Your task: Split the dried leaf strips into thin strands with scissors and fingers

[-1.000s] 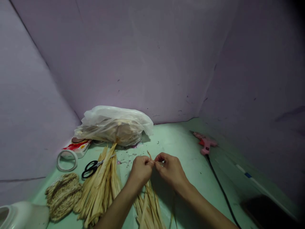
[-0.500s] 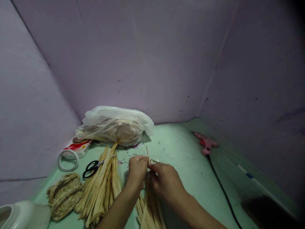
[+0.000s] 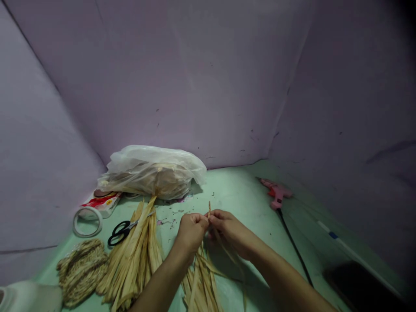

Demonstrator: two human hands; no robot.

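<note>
My left hand point(image 3: 191, 232) and my right hand point(image 3: 229, 229) meet over the green table point(image 3: 240, 195), both pinched on the top end of thin dried husk strips point(image 3: 209, 209). The tip of the strips sticks up between my fingertips. Below my hands the held strips point(image 3: 199, 281) fan out toward me across the table. A bigger pile of loose husk strips point(image 3: 133, 255) lies just to the left of my left forearm.
Black-handled scissors point(image 3: 121, 230) lie by the pile. A plastic bag of husks point(image 3: 151, 172) sits at the back, with a tape roll point(image 3: 87, 220) and a red-white pack point(image 3: 104, 201) to its left. Braided cord point(image 3: 82, 269) lies front left. A pink glue gun point(image 3: 275, 193) with black cable lies right.
My right hand has come back up from lower on the strips to meet my left hand at the tip. One strip now trails loose to the right below my right wrist.
</note>
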